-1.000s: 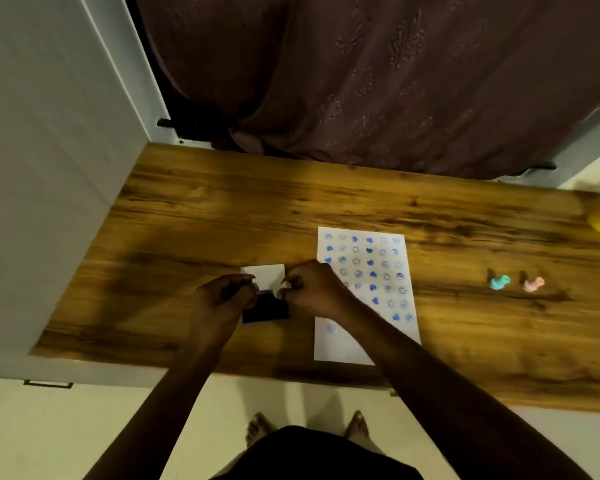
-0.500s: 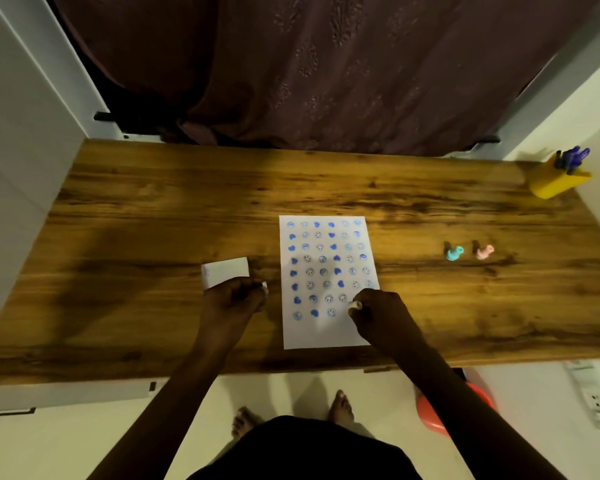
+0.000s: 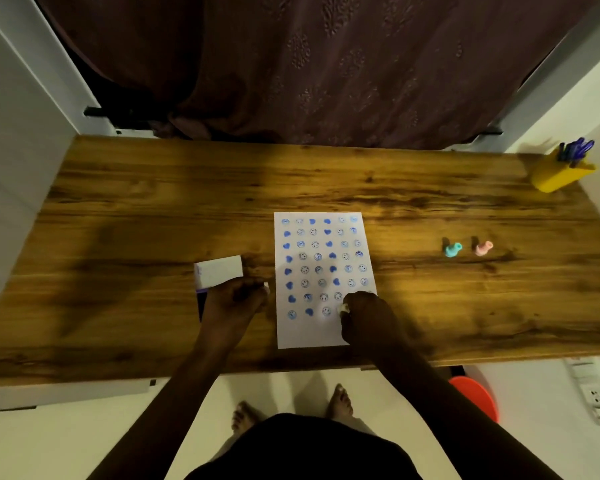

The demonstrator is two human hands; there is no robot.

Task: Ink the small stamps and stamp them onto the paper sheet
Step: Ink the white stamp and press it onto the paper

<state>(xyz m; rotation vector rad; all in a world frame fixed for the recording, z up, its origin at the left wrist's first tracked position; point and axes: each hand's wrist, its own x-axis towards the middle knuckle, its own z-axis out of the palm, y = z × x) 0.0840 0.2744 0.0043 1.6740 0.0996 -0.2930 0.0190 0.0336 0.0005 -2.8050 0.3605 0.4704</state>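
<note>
A white paper sheet (image 3: 321, 327) lies on the wooden table (image 3: 153, 202), covered with rows of blue hearts and smiley prints. My right hand (image 3: 368, 317) is shut on a small white stamp (image 3: 343, 308) and presses it on the sheet's lower right part. My left hand (image 3: 234, 299) rests on the dark ink pad (image 3: 201, 303), whose white lid (image 3: 219, 270) stands open behind it; a small white piece shows at its fingertips. A teal stamp (image 3: 452, 249) and a pink stamp (image 3: 483, 248) lie on the table to the right.
A yellow pen holder (image 3: 561, 174) with blue pens stands at the table's far right corner. A dark curtain (image 3: 326, 64) hangs behind the table. An orange object (image 3: 478, 396) sits on the floor under the right edge, near a wall socket (image 3: 596, 398).
My right hand moved from the ink pad over to the paper and now presses the stamp on the bottom row. The left hand stays at the ink pad. The camera view shifted.
</note>
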